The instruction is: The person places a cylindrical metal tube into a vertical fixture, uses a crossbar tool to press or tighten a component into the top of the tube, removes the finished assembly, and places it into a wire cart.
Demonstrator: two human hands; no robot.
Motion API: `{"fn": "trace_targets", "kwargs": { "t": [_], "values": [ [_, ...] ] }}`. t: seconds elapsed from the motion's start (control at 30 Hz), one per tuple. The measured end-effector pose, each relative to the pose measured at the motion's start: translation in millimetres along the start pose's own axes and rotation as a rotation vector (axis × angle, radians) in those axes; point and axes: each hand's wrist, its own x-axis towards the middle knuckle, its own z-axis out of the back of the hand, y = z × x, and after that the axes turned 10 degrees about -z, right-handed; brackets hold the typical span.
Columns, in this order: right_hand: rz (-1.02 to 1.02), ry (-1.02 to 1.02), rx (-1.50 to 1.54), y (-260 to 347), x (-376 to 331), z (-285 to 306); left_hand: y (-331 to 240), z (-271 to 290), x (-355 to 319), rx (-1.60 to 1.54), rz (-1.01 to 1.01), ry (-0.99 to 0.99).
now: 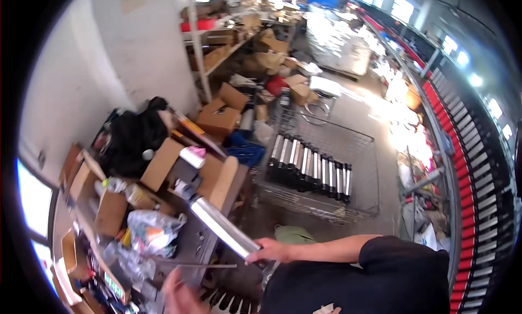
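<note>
My right hand (269, 251) is wrapped round the near end of a shiny silver metal tube (223, 223). The tube slants away to the left above the cluttered workbench, and a greyish end piece (186, 190) shows at its far end. Low in the picture, my left hand (182, 295) is apart from the tube and smeared by motion, so its fingers cannot be made out. A thin rod (209, 266) lies close to it at the bench's edge. Beyond my right arm, a wire basket cart (375, 172) carries a row of silver tubes with black ends (310, 164).
Open cardboard boxes (112, 213), a plastic bag (155, 229) and a black cloth heap (133, 137) crowd the bench. More black-ended pieces (231, 302) stand below me. A long rack of silver-and-red parts (470, 183) runs along the right. A wrapped pallet (337, 42) stands far back.
</note>
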Motion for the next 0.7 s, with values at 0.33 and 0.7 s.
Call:
{"fn": "trace_targets", "kwargs": {
  "t": [0.33,0.7],
  "values": [
    [-0.232,-1.123,0.330,-94.1,10.3,413.0,-51.6,-196.3,157.3,-0.108,-0.052,-0.240],
    [-0.412,-1.609,0.132,-252.0,-11.5,724.4,14.0,-473.7,170.6,-0.163,0.137,0.247]
  ]
}}
